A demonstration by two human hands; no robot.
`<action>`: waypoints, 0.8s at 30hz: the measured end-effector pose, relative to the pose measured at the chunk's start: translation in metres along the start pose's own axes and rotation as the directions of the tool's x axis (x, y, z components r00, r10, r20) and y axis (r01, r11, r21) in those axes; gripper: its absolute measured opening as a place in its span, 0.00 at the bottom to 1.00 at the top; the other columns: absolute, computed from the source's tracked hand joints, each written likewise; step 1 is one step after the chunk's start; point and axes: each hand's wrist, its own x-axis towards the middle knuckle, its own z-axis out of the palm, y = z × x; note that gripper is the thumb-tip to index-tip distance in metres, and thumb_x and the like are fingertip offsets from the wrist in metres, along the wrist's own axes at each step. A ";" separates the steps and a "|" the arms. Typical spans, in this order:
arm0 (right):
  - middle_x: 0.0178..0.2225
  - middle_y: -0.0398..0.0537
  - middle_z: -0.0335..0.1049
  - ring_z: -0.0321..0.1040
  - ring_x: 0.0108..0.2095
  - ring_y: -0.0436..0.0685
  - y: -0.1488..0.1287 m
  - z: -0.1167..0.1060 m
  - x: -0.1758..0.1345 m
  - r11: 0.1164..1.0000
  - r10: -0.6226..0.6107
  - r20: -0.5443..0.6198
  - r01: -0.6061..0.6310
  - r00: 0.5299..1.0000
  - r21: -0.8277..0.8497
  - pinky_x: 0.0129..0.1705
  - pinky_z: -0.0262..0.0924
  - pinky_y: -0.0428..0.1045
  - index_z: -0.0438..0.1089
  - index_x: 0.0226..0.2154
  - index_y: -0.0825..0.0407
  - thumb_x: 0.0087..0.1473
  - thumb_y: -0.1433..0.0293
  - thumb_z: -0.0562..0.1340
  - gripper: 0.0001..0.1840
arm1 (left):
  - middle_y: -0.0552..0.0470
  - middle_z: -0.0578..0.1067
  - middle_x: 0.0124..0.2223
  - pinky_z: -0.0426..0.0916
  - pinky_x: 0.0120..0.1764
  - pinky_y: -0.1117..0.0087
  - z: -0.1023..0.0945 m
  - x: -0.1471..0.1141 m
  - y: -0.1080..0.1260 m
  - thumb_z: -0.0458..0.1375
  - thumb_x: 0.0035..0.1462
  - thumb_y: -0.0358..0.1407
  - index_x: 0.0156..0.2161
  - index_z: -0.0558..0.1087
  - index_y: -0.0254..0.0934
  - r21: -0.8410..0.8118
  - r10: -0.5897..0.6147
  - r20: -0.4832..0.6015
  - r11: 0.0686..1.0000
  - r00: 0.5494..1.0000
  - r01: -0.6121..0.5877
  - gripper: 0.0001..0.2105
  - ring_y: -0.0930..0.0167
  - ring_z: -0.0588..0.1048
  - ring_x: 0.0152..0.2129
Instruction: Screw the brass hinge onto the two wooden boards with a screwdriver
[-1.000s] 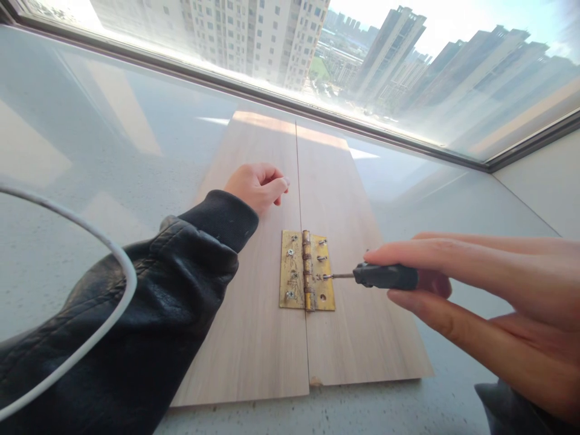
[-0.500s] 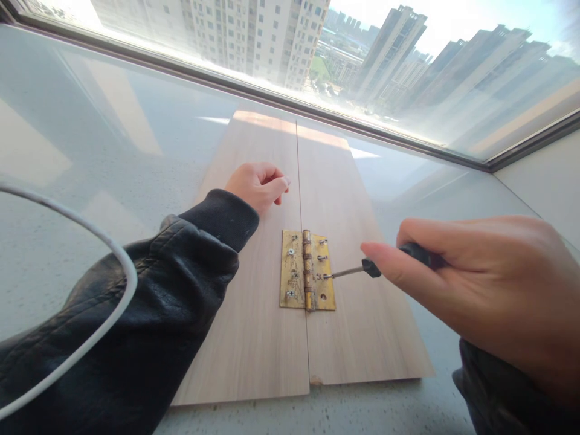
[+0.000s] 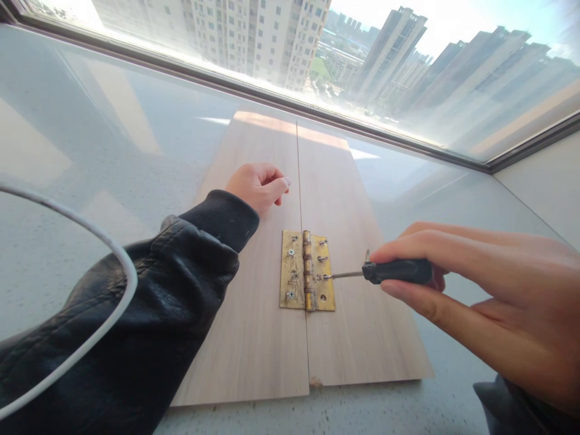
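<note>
My right hand [image 3: 489, 296] grips the black handle of a screwdriver [image 3: 401, 272] between thumb and fingers. The shaft points left, its tip at a screw [image 3: 327, 277] in the right leaf of a worn brass hinge [image 3: 308, 266]. Two more screws stand tilted and raised in that leaf, and its lowest hole shows no screw. Several screws sit in the left leaf. My left hand [image 3: 260, 186] rests over the left wooden board [image 3: 254, 338] above the hinge, fingers pinched together; whatever they may hold is hidden.
The hinge spans the seam between the left board and the right wooden board [image 3: 357, 338]. Both lie on a speckled pale sill [image 3: 149, 151] beneath a window frame [image 3: 254, 90]. A white cable [image 3: 129, 266] loops in front of my left sleeve.
My right hand has loosened from a wrapped grip to a fingertip hold, baring more of the handle. The screwdriver has turned and its tip stays at the same screw. My left hand is still.
</note>
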 end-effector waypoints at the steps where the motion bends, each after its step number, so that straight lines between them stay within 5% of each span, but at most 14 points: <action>1: 0.21 0.38 0.67 0.60 0.17 0.47 0.000 0.001 0.001 1.000 0.012 -0.001 -0.012 1.000 -0.013 0.17 0.53 0.45 0.69 0.33 0.45 0.54 0.60 0.59 0.08 | 0.54 0.71 0.19 0.62 0.25 0.73 0.000 0.000 0.000 0.54 0.48 0.36 0.25 0.72 0.34 0.001 -0.001 0.001 1.000 1.000 0.001 0.08 0.76 0.67 0.17; 10: 0.10 0.38 0.46 0.42 0.12 0.47 -0.010 0.013 0.013 0.982 0.040 -0.080 -0.054 0.996 -0.181 0.16 0.39 0.47 0.53 0.11 0.50 0.54 0.51 0.54 0.29 | 0.54 0.71 0.20 0.61 0.25 0.74 -0.001 -0.001 0.001 0.53 0.49 0.35 0.24 0.71 0.35 0.015 0.008 0.009 1.000 1.000 -0.008 0.08 0.76 0.67 0.18; 14: 0.15 0.40 0.62 0.56 0.14 0.50 -0.003 0.014 0.012 0.972 0.100 -0.099 -0.118 0.990 -0.201 0.18 0.48 0.48 0.71 0.31 0.49 0.54 0.53 0.55 0.18 | 0.54 0.71 0.20 0.61 0.25 0.73 -0.001 -0.001 0.001 0.53 0.49 0.36 0.25 0.71 0.34 0.019 0.007 0.009 1.000 1.000 -0.007 0.08 0.76 0.67 0.18; 16: 0.17 0.39 0.65 0.59 0.15 0.50 0.000 0.014 0.011 0.977 0.088 -0.137 -0.112 0.987 -0.183 0.19 0.50 0.48 0.70 0.40 0.48 0.52 0.56 0.58 0.17 | 0.54 0.71 0.20 0.62 0.25 0.73 -0.001 -0.001 0.001 0.53 0.49 0.35 0.25 0.71 0.34 0.019 0.005 0.012 1.000 1.000 -0.005 0.08 0.76 0.67 0.18; 18: 0.17 0.37 0.64 0.59 0.14 0.49 0.002 0.012 0.009 0.984 0.068 -0.151 -0.091 0.986 -0.153 0.19 0.50 0.47 0.69 0.38 0.46 0.51 0.57 0.60 0.14 | 0.54 0.71 0.20 0.62 0.26 0.73 -0.001 0.000 0.001 0.53 0.49 0.35 0.25 0.71 0.34 0.018 0.005 0.012 1.000 1.000 -0.006 0.08 0.76 0.67 0.18; 24: 0.33 0.40 0.74 0.70 0.26 0.54 -0.002 -0.001 -0.002 0.983 0.085 0.013 -0.081 0.996 -0.163 0.23 0.61 0.48 0.65 0.49 0.39 0.55 0.62 0.57 0.17 | 0.55 0.70 0.19 0.62 0.25 0.73 0.000 -0.001 0.001 0.54 0.48 0.35 0.25 0.71 0.34 0.005 0.005 -0.008 1.000 1.000 -0.005 0.08 0.76 0.67 0.17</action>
